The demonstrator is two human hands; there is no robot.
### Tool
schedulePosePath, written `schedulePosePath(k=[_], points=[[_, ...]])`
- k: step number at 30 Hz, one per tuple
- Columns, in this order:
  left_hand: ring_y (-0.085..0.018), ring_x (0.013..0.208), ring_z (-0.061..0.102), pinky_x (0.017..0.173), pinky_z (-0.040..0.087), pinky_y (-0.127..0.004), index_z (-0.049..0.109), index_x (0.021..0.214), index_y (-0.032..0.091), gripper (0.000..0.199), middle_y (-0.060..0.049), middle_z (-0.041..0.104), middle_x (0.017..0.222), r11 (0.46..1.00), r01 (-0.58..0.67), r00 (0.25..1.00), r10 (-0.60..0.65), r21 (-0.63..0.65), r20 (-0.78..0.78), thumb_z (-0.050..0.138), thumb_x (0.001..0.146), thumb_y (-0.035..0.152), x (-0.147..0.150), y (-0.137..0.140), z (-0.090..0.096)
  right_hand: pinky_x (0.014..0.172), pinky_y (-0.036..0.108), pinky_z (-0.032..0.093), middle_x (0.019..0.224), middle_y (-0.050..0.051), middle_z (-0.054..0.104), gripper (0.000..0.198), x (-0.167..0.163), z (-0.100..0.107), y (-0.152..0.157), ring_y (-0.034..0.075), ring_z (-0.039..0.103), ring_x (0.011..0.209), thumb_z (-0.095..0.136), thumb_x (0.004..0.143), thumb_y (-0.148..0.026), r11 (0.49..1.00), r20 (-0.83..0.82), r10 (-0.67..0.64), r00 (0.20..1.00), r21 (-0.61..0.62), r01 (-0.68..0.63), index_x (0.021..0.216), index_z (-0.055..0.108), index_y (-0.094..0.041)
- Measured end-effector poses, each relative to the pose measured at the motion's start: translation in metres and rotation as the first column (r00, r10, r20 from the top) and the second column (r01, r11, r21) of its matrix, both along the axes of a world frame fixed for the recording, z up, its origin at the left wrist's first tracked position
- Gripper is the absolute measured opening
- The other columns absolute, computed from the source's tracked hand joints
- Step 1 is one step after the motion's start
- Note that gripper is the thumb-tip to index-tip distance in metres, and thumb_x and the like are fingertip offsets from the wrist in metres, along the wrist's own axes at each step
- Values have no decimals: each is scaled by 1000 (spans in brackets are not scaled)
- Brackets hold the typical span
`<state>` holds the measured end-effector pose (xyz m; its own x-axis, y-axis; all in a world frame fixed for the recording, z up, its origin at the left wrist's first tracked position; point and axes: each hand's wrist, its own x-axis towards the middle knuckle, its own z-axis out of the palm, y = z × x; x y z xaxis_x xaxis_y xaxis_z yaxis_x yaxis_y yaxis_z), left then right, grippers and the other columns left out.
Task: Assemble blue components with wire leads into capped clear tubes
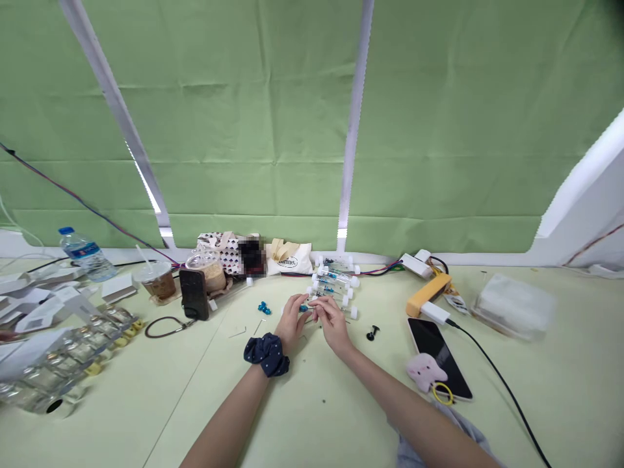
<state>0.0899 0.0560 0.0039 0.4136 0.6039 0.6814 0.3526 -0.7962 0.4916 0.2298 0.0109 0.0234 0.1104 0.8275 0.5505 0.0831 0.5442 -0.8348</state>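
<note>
My left hand point(291, 325), with a dark blue scrunchie point(267, 355) round its wrist, has its fingers closed on a small blue piece point(303, 308). Fingertip to fingertip with it, my right hand point(332, 325) pinches something thin and small that I cannot make out. Just behind both hands lie several clear tubes with white caps point(336, 281), some with blue parts inside. A little cluster of blue pieces point(264, 308) rests left of my left hand. Thin L-shaped metal keys point(259, 326) lie nearby. Right of my right hand is a small black part point(373, 333).
At left stand a row of glass jars point(80, 351), white boxes point(117, 287), a water bottle point(88, 255), an iced drink point(158, 283) and a black device point(194, 296). At right are a phone point(439, 354), an orange block point(429, 294), cables and a clear plastic box point(514, 305).
</note>
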Motion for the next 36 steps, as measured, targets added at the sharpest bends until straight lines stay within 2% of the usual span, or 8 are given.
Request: schedulePosePath(k=[11, 14, 16, 19, 23, 29, 33, 36], points=[[-20, 104, 51, 89, 44, -40, 43, 118, 22, 33, -10, 51, 109, 997, -47, 995, 41, 57, 95, 47, 85, 19, -2, 5, -3, 57, 24, 46, 99, 6, 48, 33, -1, 0, 2, 8, 47, 59, 38, 90, -41, 999, 42, 0, 999, -35, 2, 104, 62, -22], [-19, 98, 53, 87, 44, -40, 44, 114, 22, 30, -9, 52, 105, 990, -141, 966, 138, -1, 220, 50, 84, 21, -5, 9, -4, 59, 24, 45, 100, 7, 50, 36, 5, 1, 4, 10, 49, 63, 31, 92, -38, 994, 71, -106, 992, -20, 108, 113, 55, -22], [-19, 94, 53, 86, 44, -39, 45, 113, 21, 30, -9, 51, 104, 979, -190, 928, 204, -72, 312, 51, 84, 24, -8, 12, -5, 60, 25, 45, 98, 7, 53, 32, 11, -2, 7, 13, 52, 71, 32, 92, -35, 982, 140, -186, 973, 2, 187, 108, 56, -20], [-19, 95, 54, 85, 44, -37, 43, 115, 22, 32, -9, 51, 105, 964, -210, 868, 260, -161, 423, 51, 84, 28, -12, 15, -6, 63, 26, 44, 91, 7, 56, 24, 17, -11, 12, 16, 53, 77, 38, 90, -30, 979, 356, -196, 914, 13, 205, 93, 59, -19], [-18, 92, 55, 84, 45, -36, 42, 117, 22, 36, -9, 52, 104, 955, -206, 827, 287, -216, 484, 52, 83, 32, -16, 18, -7, 72, 30, 44, 89, 5, 58, 16, 18, -25, 17, 18, 54, 83, 45, 85, -20, 981, 624, -142, 769, -13, 192, 88, 61, -20], [-17, 87, 58, 82, 46, -36, 41, 117, 21, 40, -8, 55, 100, 948, -237, 813, 313, -212, 491, 54, 82, 33, -18, 18, -7, 73, 30, 42, 93, 7, 56, 12, 17, -35, 16, 21, 53, 90, 50, 81, -15, 947, 814, -140, 564, -56, 316, 82, 61, -21], [-17, 86, 58, 82, 46, -37, 41, 116, 20, 40, -8, 57, 97, 948, -262, 825, 316, -179, 468, 55, 81, 31, -21, 17, -5, 68, 30, 42, 94, 7, 55, 14, 19, -36, 17, 20, 54, 85, 47, 84, -18, 929, 826, -153, 542, -67, 365, 84, 60, -22], [-17, 83, 58, 81, 45, -36, 43, 113, 19, 37, -6, 57, 91, 944, -292, 831, 328, -150, 450, 56, 80, 30, -22, 16, -2, 73, 30, 41, 94, 6, 55, 13, 18, -34, 16, 20, 53, 88, 48, 85, -19, 950, 801, -147, 580, -48, 308, 88, 60, -22]])
